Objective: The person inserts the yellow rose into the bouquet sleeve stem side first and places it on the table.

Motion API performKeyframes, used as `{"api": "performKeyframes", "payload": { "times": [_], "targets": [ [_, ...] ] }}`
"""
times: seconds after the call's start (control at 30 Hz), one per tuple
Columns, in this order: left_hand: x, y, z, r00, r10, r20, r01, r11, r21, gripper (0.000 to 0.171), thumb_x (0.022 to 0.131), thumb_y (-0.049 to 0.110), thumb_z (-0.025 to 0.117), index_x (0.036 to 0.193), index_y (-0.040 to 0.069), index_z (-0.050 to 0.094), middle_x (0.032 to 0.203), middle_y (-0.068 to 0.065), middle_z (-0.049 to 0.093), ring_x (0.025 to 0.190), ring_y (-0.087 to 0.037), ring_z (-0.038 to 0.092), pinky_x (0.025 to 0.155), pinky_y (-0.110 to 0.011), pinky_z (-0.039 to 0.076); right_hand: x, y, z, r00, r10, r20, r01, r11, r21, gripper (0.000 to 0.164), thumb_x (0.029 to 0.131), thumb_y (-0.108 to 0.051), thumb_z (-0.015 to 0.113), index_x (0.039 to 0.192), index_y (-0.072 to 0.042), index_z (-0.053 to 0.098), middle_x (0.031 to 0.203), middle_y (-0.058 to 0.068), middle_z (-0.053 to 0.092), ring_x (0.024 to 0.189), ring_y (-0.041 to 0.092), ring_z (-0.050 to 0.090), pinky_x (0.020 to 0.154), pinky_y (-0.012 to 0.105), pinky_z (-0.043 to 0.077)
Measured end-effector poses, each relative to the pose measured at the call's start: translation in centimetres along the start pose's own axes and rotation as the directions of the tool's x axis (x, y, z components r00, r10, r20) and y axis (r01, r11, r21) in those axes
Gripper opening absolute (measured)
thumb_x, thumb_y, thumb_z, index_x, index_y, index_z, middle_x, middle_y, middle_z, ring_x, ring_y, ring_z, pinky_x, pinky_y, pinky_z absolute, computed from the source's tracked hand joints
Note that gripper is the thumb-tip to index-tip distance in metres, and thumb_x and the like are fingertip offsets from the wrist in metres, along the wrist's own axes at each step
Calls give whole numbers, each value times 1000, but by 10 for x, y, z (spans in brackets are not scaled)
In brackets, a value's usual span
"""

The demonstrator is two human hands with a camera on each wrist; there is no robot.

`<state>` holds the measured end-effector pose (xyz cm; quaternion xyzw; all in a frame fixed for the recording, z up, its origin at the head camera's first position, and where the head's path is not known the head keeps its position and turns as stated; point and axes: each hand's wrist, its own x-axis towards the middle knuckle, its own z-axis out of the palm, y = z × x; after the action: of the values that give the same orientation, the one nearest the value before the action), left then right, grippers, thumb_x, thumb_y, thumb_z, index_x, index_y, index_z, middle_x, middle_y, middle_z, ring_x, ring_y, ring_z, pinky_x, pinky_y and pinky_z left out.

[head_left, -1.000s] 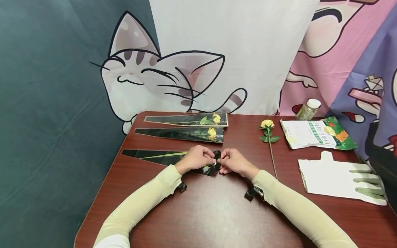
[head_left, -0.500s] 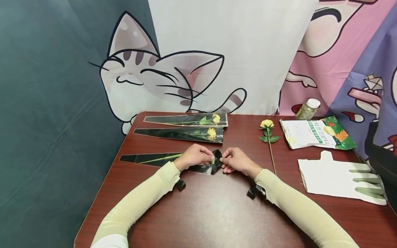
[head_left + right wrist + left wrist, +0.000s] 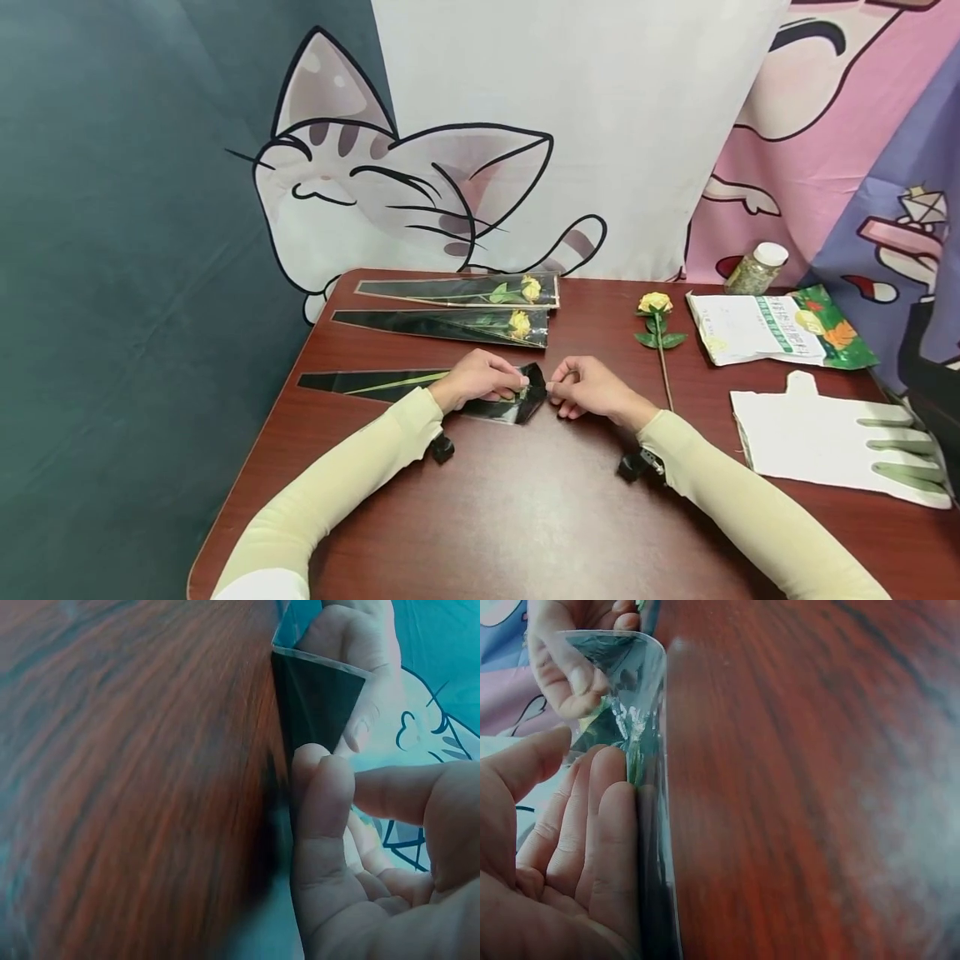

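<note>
A long tapered flower sleeve (image 3: 534,393), black-backed with a clear front, lies across the table with a green stem (image 3: 390,382) inside. My left hand (image 3: 482,379) pinches the sleeve near its wide end, thumb and fingertips together over the flower, which it mostly covers. At that wide end my right hand (image 3: 588,389) pinches the edge with thumb and fingertips. In the left wrist view the clear film (image 3: 641,675) bulges outward, with yellow and green showing through. The right wrist view shows the dark back panel (image 3: 315,697) standing up from the table beside my right fingertips.
Two sleeved yellow roses, a rear one (image 3: 450,289) and a nearer one (image 3: 435,323), lie at the back. To the right are a loose yellow rose (image 3: 656,305), a printed packet (image 3: 780,325), a jar (image 3: 756,268) of dried bits and a white glove (image 3: 817,433).
The sleeve's wide end, earlier bunched up and curled, is now spread flatter. My right hand has drawn slightly to the right; my left hand stays at the flower. The head view has shifted a little.
</note>
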<state>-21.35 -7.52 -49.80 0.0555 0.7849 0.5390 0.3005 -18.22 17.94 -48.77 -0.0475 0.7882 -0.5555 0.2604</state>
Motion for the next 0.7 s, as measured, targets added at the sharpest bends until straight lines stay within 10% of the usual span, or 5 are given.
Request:
{"api": "performKeyframes", "payload": {
  "times": [0.7],
  "targets": [
    [4,4,-3,999,-24,45,24,1000,-19,29,88,41,88,105,18,85,99,-2,83,84,-13,79,71,-27,65,-47,37,-74,987,-127,-102,124,992,-34,32,105,-24,69,113,6,63,97,18,76,77,20,72,63,32,59]
  ]
}}
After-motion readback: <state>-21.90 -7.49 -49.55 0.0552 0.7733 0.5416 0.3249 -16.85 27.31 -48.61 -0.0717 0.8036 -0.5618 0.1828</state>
